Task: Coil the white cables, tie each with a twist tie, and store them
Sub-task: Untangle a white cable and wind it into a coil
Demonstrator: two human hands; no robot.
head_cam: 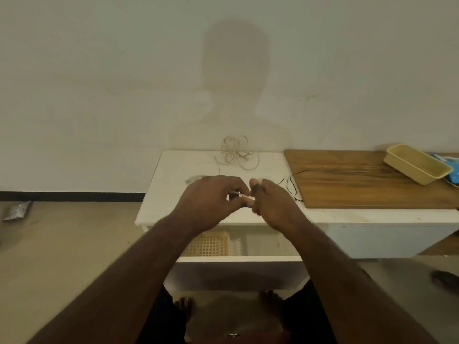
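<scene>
Head view: your left hand [213, 194] and right hand [268, 199] are both pinching a thin white strand [242, 194], likely a twist tie, at frame centre. The tangled white cables [236, 152] are lying behind on the surface [173, 175]; a loosening grip is risking dropping it into the open drawer [238, 259].

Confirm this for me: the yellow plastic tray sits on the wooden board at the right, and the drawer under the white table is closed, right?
Not quite. The yellow plastic tray does sit on the wooden board at the right, but the drawer under the white table is open, as the head view shows.
</scene>
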